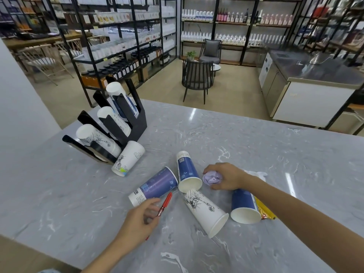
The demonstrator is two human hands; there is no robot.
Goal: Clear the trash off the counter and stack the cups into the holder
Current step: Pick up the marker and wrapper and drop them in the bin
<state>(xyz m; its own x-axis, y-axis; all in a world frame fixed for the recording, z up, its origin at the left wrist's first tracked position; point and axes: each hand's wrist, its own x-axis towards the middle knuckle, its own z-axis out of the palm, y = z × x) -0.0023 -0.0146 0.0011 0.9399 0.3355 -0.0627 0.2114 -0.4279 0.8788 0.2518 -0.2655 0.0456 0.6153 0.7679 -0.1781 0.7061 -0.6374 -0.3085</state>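
On the grey marble counter (256, 150), several paper cups lie on their sides: a purple one (155, 186), a blue one (187, 172), a white sketched one (204, 211), another blue one (244, 205) and a white one (129, 157) leaning by the black cup holder (136, 123). The holder's three slots carry stacked cups. My right hand (224, 176) is closed around a crumpled lilac paper ball (211, 178). My left hand (141, 217) grips a red pen (164, 205) resting on the counter.
A yellow-gold wrapper (265, 210) lies beside the right blue cup, partly under my right forearm. A white scrap (258, 173) shows behind my right wrist. Beyond the counter are shelves of bottles, a dark chair (197, 79) and a steel worktop (315, 69).
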